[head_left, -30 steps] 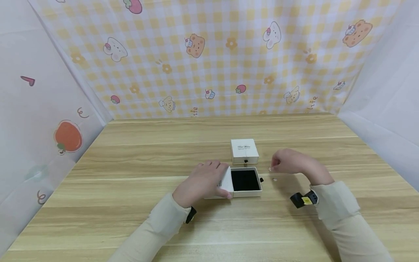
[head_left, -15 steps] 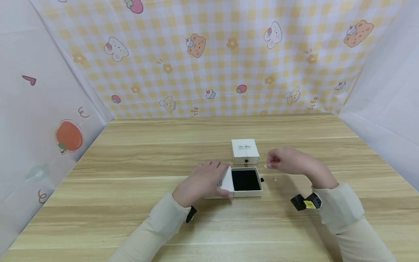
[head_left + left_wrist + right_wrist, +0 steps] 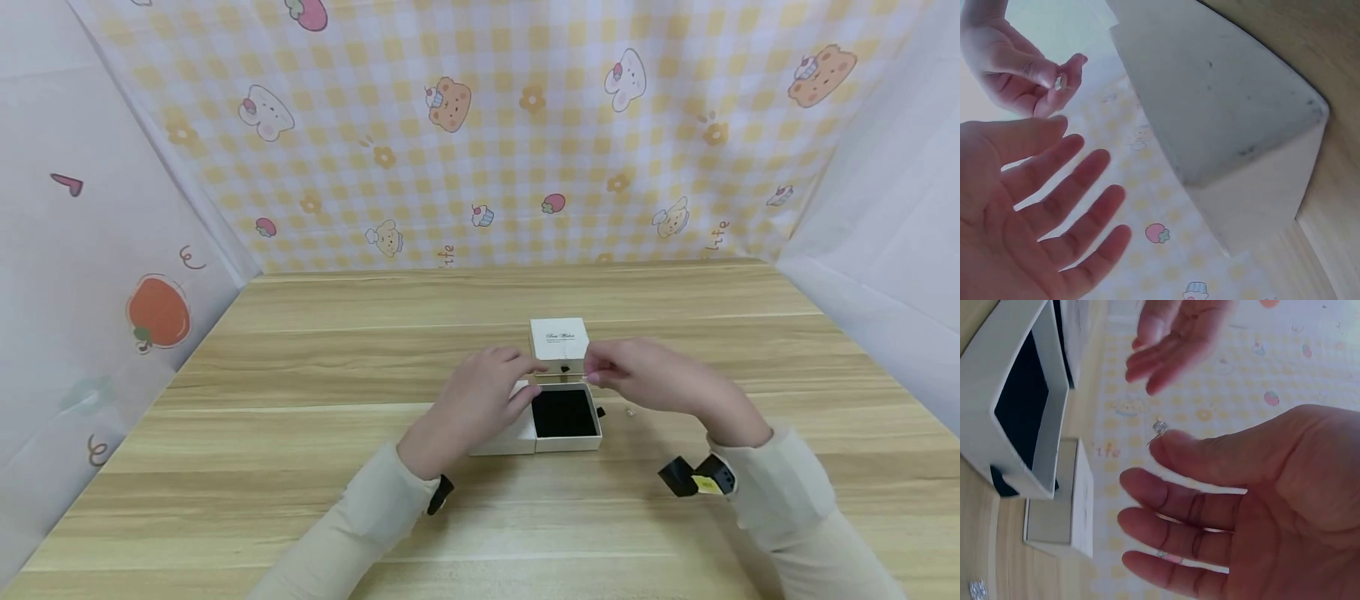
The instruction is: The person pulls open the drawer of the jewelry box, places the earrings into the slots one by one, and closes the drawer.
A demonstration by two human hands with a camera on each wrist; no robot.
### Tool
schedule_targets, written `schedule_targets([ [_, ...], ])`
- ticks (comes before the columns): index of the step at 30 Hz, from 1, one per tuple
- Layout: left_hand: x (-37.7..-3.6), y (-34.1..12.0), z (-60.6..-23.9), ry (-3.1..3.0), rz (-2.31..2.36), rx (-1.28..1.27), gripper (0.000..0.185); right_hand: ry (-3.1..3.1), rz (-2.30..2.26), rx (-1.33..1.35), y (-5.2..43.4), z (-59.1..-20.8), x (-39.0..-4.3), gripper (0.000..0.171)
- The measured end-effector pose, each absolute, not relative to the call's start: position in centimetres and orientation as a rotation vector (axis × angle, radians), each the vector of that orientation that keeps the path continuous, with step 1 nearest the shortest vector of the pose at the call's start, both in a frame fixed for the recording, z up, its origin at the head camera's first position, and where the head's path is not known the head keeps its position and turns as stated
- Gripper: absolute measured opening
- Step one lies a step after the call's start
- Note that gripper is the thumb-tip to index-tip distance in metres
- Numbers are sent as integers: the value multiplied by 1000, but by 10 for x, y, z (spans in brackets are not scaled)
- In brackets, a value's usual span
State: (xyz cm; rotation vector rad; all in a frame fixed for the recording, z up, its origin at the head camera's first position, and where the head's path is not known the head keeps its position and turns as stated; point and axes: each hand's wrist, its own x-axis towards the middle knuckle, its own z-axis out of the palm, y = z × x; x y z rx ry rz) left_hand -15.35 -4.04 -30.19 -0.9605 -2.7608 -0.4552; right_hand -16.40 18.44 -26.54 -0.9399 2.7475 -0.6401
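My right hand (image 3: pixel 637 375) pinches a small sparkling stud earring (image 3: pixel 1160 427) between thumb and forefinger, its thin post showing. Below and left of it lies the white drawer gift box, its drawer (image 3: pixel 567 444) pulled out to the right and lined with a black pad (image 3: pixel 564 413). The box's white sleeve (image 3: pixel 1222 94) fills much of the left wrist view. My left hand (image 3: pixel 480 400) hovers over the sleeve with its fingers extended, holding nothing. A second sparkling earring (image 3: pixel 630 412) lies on the table right of the drawer.
Behind the drawer stands a closed white box (image 3: pixel 559 337) with dark lettering and a black pull tab. The wooden table (image 3: pixel 337 333) is bordered by a checked cloth (image 3: pixel 495 167) at the back and white cloths at the sides.
My right hand has moved left with the earring, from beside the drawer to above its far right corner. The left hand has lifted off the sleeve and shifted toward the right hand.
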Motion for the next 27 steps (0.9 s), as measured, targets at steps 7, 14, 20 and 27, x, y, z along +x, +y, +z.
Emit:
schedule_targets([
  [7,-151,-38,-301,-2618,-503,-1015,23,2758,-672,-1040,176,-265,-160,6],
  [14,-149,-36,-300,-2537,-555,-1058,19,2728,-729,-1166,171,-265,-158,5],
  [20,-149,-35,-301,-2488,-569,-1076,13,2687,-776,-1209,169,-267,-158,6],
  [27,-150,-36,-302,-2466,-582,-1093,14,2653,-799,-1173,167,-270,-159,4],
])
